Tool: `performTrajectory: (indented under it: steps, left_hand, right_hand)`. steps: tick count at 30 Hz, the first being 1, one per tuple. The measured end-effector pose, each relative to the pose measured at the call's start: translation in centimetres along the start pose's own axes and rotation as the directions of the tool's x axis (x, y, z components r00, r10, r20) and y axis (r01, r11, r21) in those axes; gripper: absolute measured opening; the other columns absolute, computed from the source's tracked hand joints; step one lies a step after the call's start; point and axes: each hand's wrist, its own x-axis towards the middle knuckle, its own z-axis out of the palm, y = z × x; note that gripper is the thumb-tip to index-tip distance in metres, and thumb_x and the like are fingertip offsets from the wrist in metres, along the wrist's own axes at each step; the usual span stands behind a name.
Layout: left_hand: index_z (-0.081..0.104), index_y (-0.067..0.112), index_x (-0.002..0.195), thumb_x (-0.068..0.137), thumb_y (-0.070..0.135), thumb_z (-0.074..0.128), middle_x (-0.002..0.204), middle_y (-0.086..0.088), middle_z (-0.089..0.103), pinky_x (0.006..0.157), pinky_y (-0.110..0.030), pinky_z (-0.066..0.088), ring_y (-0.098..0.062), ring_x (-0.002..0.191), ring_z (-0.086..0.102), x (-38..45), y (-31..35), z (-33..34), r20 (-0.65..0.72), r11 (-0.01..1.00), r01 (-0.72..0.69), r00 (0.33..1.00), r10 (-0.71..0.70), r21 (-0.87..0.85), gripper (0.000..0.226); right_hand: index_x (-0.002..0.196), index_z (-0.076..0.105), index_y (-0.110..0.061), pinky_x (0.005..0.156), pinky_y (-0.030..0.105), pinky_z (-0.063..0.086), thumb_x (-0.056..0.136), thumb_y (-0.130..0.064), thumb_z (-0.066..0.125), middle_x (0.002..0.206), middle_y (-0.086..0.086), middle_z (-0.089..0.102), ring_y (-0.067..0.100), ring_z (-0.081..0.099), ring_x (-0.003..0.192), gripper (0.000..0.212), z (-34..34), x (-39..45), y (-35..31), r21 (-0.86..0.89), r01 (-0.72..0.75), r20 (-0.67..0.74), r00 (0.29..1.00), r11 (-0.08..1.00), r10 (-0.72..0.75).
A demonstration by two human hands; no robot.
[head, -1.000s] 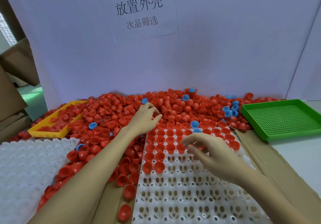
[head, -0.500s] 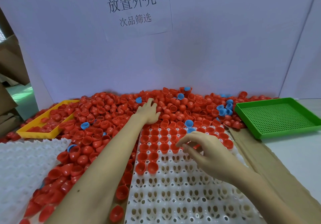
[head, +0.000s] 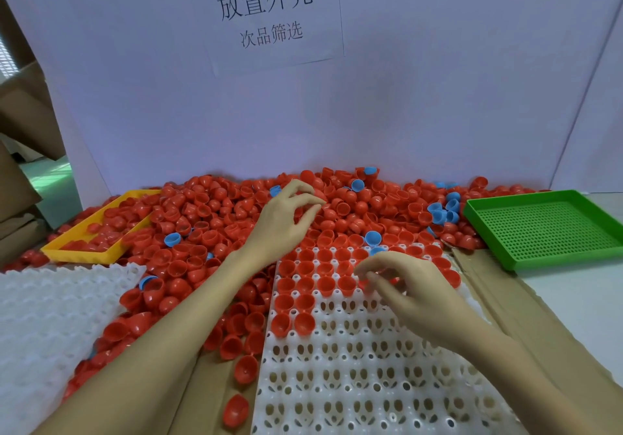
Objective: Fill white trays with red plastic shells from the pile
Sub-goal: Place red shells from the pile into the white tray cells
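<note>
Head view is showing me reaching my left hand [head: 286,222] into the pile of red shells [head: 215,212] heaped along the foot of the white board [head: 421,97]; its fingers are curling over a shell at the top of the heap, though I cannot tell whether I am actually gripping it. I am holding my right hand [head: 409,288] over the white tray [head: 371,384] lying in front of me, fingertips bunching together at the third row of cups, with something red showing between them, seemingly a shell I am pinching. Red shells are sitting open side up in the tray's far rows and down its left columns. Another white tray [head: 43,316] is lying to my left, a yellow tray [head: 84,252] holding shells is sitting half buried in the pile, and a green tray [head: 546,229] is resting to the right. Blue shells [head: 441,212] are lying scattered among the red.
</note>
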Motion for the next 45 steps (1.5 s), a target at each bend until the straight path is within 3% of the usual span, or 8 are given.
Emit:
performTrajectory:
  steps: [3,7,14,18,24,34,40,45]
  left_hand:
    - [0.081,0.018,0.109,0.099,0.015,0.071,0.114,0.01,0.065,0.098,-0.015,0.046,-0.012,0.113,0.064,-3.5,3.8,-0.9,-0.027,0.974,0.001,1.0,-0.007,-0.227,0.014]
    - [0.083,0.021,0.105,0.097,0.02,0.074,0.112,0.008,0.069,0.098,-0.025,0.05,-0.022,0.115,0.066,-7.6,6.9,-0.9,0.06,0.911,0.068,0.997,-0.048,-0.407,0.012]
    - [0.083,0.02,0.099,0.094,0.025,0.078,0.109,0.007,0.074,0.1,-0.03,0.052,-0.022,0.112,0.069,-9.6,7.5,-0.6,0.121,0.871,0.118,0.99,-0.068,-0.478,0.008]
    - [0.073,0.018,0.096,0.089,0.019,0.084,0.104,-0.002,0.076,0.096,-0.035,0.058,-0.026,0.106,0.074,-9.8,6.9,-1.0,0.094,0.742,0.222,0.973,-0.211,-0.633,0.013]
    - [0.064,0.018,0.126,0.083,0.012,0.089,0.121,-0.006,0.072,0.095,-0.035,0.06,-0.029,0.11,0.073,-9.6,6.6,-1.3,0.192,0.66,0.285,0.958,-0.212,-0.695,0.051]
    - [0.067,0.025,0.134,0.099,0.014,0.069,0.128,-0.005,0.072,0.103,-0.036,0.056,-0.027,0.122,0.067,-10.0,6.5,-1.6,0.266,0.611,0.373,0.928,-0.262,-0.699,0.037]
    - [0.075,0.015,0.127,0.106,0.018,0.047,0.123,-0.018,0.072,0.096,-0.031,0.055,-0.025,0.108,0.067,-9.9,6.5,-1.5,0.364,0.38,0.466,0.878,-0.311,-0.799,0.035]
    - [0.077,0.022,0.121,0.113,0.022,0.044,0.11,-0.008,0.076,0.088,-0.028,0.056,-0.016,0.093,0.069,-10.0,6.2,-1.1,0.356,0.43,0.508,0.851,-0.387,-0.746,0.035]
  right_hand:
    - [0.128,0.065,-0.024,0.079,0.035,0.064,0.104,-0.018,0.061,0.1,-0.005,0.077,0.009,0.075,0.091,0.026,0.1,0.2,-0.3,0.261,-0.088,-0.06,0.992,0.961,0.107]
    - [0.131,0.068,-0.026,0.078,0.028,0.063,0.099,-0.039,0.063,0.114,0.003,0.078,0.022,0.077,0.1,0.035,-0.3,0.3,-1.4,0.685,-0.189,0.108,0.981,0.704,0.159]
    - [0.117,0.077,-0.024,0.078,0.025,0.059,0.095,-0.03,0.076,0.112,0.006,0.078,0.022,0.077,0.097,0.023,-0.3,-0.2,-1.6,0.619,-0.175,0.139,0.984,0.766,0.113]
    - [0.115,0.077,-0.023,0.088,0.036,0.062,0.091,-0.027,0.079,0.112,0.006,0.078,0.026,0.077,0.099,0.025,-0.5,-0.2,-1.6,0.59,-0.166,0.138,0.985,0.79,0.104]
    - [0.114,0.077,-0.027,0.089,0.027,0.059,0.093,-0.028,0.077,0.111,0.002,0.079,0.023,0.077,0.095,0.021,-0.1,-0.3,-1.6,0.565,-0.184,0.186,0.978,0.805,0.094]
    - [0.116,0.075,-0.019,0.076,0.026,0.06,0.101,-0.013,0.066,0.107,0.008,0.079,0.025,0.077,0.097,0.018,0.0,0.1,-0.7,0.581,-0.221,0.168,0.974,0.783,0.151]
    - [0.131,0.063,-0.021,0.065,0.023,0.057,0.09,-0.043,0.072,0.094,0.011,0.079,0.025,0.074,0.078,0.047,-0.1,0.5,-0.3,0.659,-0.277,0.088,0.952,0.699,0.294]
    - [0.132,0.061,-0.015,0.071,0.027,0.061,0.09,-0.048,0.068,0.094,0.01,0.079,0.02,0.074,0.08,0.054,-1.1,0.9,0.0,0.715,-0.221,-0.069,0.921,0.663,0.382]
